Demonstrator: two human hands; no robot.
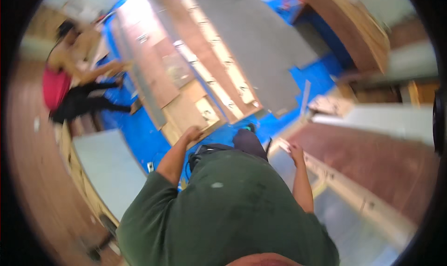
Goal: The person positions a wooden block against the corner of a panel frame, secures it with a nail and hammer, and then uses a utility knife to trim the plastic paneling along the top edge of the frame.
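Observation:
My left hand [193, 133] is curled with its knuckles up, over the near end of some flat wooden boards [179, 108]. Blur hides whether anything is inside it. On the other side, my right hand [295, 153] has its fingers pinched together beside a small pale piece [283, 145]; I cannot tell whether this is loose or the end of a strip. Below that hand runs a long pale wooden strip [347, 186] with dark marks, along a reddish-brown panel [372, 161]. Two more marked pale strips [215, 41] lie among the boards ahead.
Blue sheeting [139, 134] covers the floor between the stacks. A large grey panel [265, 37] lies ahead; a pale grey panel [107, 159] is at left. A person in a pink top [57, 86] crouches at far left, arms reaching to the boards. Curved brown woodwork [347, 26] stands at upper right.

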